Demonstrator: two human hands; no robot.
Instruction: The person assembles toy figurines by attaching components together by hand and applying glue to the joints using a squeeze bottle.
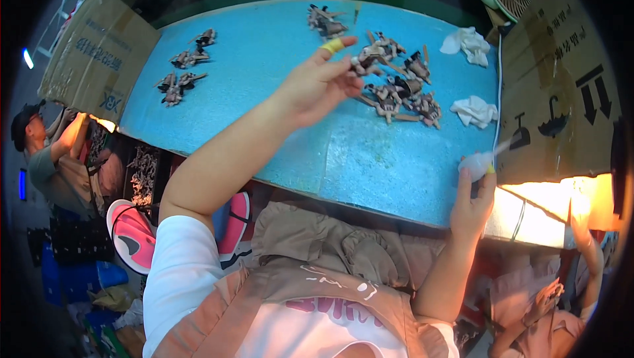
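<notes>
My left hand (317, 84) reaches over the blue tabletop, a yellow band round one outstretched finger. Its other fingertips close on a small brown-and-pink toy figure (364, 63), right beside a pile of similar figures (403, 87). In my right hand (474, 203), near the table's front right, is a small white squeeze bottle (475, 165). Its thin nozzle points right and upward, toward the cardboard box. A yellow band also shows on a finger of this hand.
More figures lie in a back cluster (325, 21) and in left groups (177, 87). Crumpled white tissues (474, 112) lie on the right. Cardboard boxes (558, 87) (99, 54) flank the blue table (264, 41). Other people work at both sides; pink slippers (132, 232) are below.
</notes>
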